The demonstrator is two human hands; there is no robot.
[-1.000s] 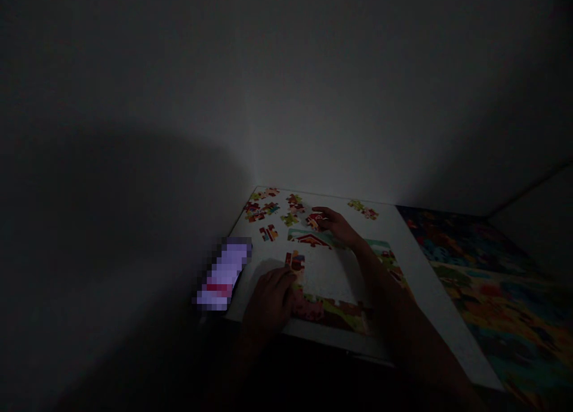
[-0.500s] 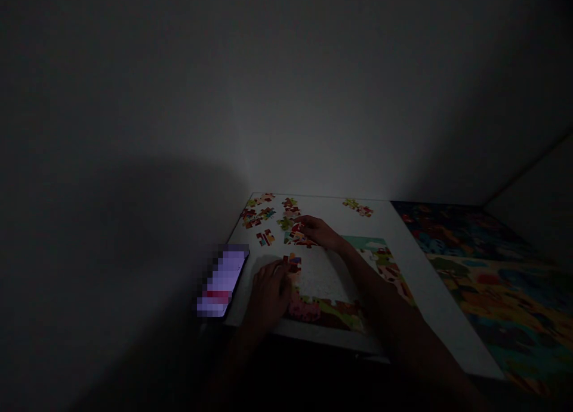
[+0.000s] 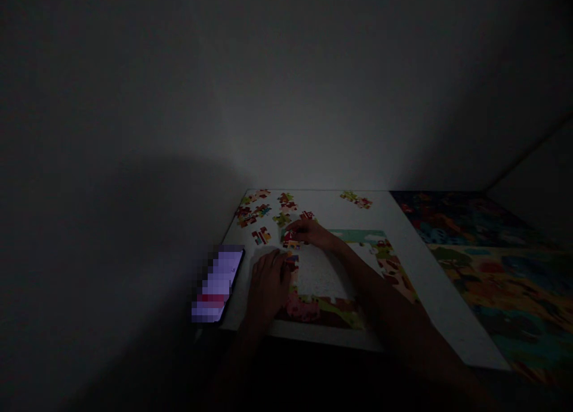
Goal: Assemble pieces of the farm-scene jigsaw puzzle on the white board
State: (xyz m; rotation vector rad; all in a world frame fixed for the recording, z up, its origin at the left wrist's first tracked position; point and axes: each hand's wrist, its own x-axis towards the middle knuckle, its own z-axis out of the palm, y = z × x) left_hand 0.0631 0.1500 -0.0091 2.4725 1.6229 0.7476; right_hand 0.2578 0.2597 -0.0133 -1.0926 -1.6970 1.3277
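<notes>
On the white table is a partly joined jigsaw puzzle (image 3: pixel 333 307), its border strips framing a bare middle. My right hand (image 3: pixel 311 233) is at the upper left corner of that frame, its fingers closed on a red puzzle piece (image 3: pixel 290 237). My left hand (image 3: pixel 269 280) lies flat with fingers stretched beside the left border strip (image 3: pixel 293 266), the fingertips touching its upper end. Just beyond my right hand is another red piece (image 3: pixel 307 215). Dim light and the fingers hide part of the held piece.
Several loose puzzle pieces (image 3: pixel 262 236) are scattered at the table's far left, and a few joined ones (image 3: pixel 357 199) lie at the back. A lit phone (image 3: pixel 219 286) is by the left edge. Colourful picture sheets (image 3: pixel 487 274) lie on the right. Walls rise behind and left.
My right hand has shifted slightly left and nearer with the red piece, down to the frame's upper left corner. Another red piece now shows behind it. My left hand stays at the left strip.
</notes>
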